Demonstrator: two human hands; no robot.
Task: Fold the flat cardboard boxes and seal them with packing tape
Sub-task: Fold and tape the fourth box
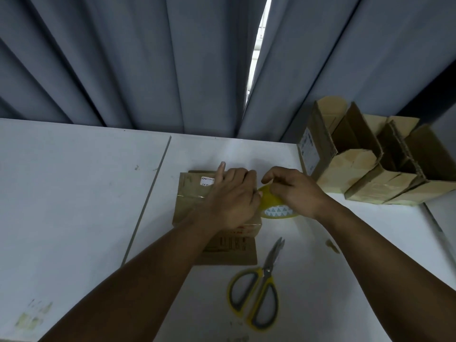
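- At the counter's (74,193) near edge, yellow-handled scissors (256,290) lie closed, within reach for cutting.
- Left hand (232,196) bears down on the cardboard box (190,196), forefinger straight, other fingers bent, apparently steadying it; whether it grips is unclear.
- Right hand (293,191) pinches the tape roll (276,209) just beside the box, likely drawing tape across the seam.
- Folded boxes (370,169) stand at far right, open-topped, against a curtain (123,58).

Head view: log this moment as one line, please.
left hand: rests on cardboard box | right hand: grips tape roll | scissors: lying on table
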